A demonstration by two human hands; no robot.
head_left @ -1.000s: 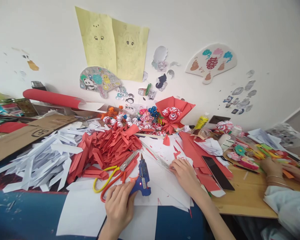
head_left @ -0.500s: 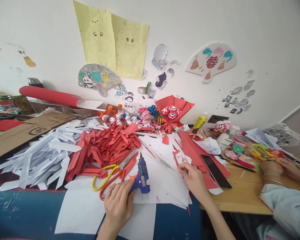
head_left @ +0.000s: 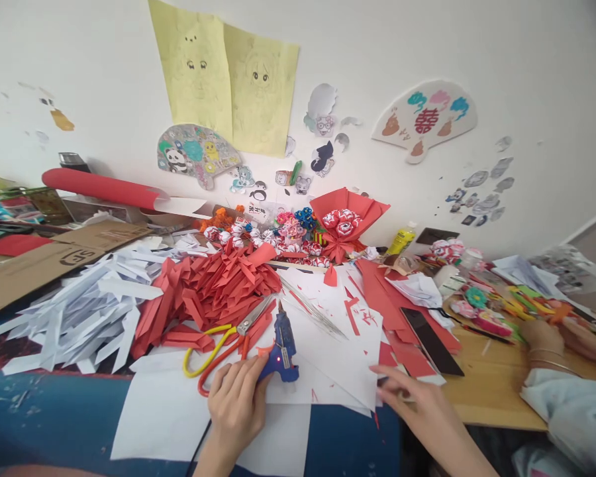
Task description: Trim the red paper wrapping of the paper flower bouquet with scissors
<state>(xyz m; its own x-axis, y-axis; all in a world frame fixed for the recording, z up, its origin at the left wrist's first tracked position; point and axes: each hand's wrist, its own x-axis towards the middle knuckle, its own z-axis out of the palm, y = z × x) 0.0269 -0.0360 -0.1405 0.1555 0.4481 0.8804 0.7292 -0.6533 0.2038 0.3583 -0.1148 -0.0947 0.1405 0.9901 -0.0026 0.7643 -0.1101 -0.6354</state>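
My left hand (head_left: 239, 404) is closed around the blue hot glue gun (head_left: 283, 346), whose nozzle points away from me and whose small light glows. Directly left of it lie scissors (head_left: 231, 338) with one yellow and one red handle, partly under my fingers. My right hand (head_left: 420, 404) hovers at the right edge of the white paper sheets (head_left: 328, 377), fingers apart, with nothing visible in it. Thin wire stems (head_left: 315, 310) and red paper scraps (head_left: 352, 311) rest on the sheets. Left of these is a heap of folded red paper strips (head_left: 218, 285).
White paper strips (head_left: 89, 305) are piled at the left beside a cardboard piece (head_left: 54, 262). A red paper bouquet (head_left: 347, 222) stands against the wall. A black phone (head_left: 430, 341) lies on red paper at the right. Another person's hands (head_left: 551, 338) work farther right.
My right hand has moved down and to the right, away from the red scraps, and its fingers have spread. My left hand stays on the glue gun.
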